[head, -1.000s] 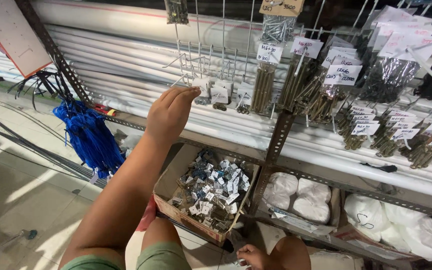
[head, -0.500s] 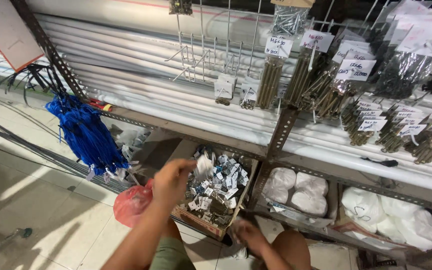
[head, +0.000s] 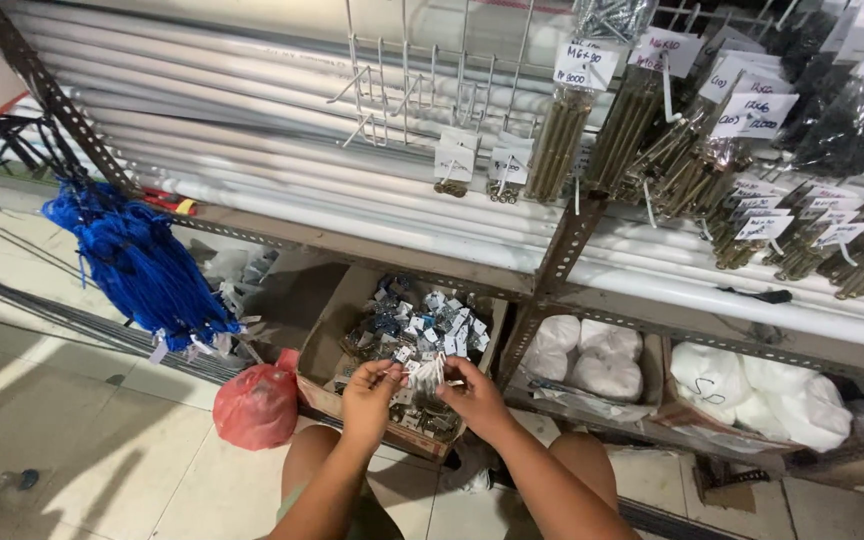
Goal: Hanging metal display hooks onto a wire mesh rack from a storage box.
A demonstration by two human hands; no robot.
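A small bunch of white paper tags point(head: 426, 372) with little metal pieces is being pinched between both hands, just above the front edge of an open cardboard box point(head: 324, 345). The left hand point(head: 372, 391) is being closed on the bunch's left side, the right hand point(head: 472, 392) on its right, fingertips meeting around it. The box is being filled by a loose heap of tagged, shiny metal hardware point(head: 414, 330). Left of the box, a crumpled red plastic bag point(head: 255, 404) is lying on glossy pale floor tiles point(head: 82, 450). Above the box, smooth white pipes point(head: 282, 150) are being stored on a perforated steel shelf point(head: 352, 240).
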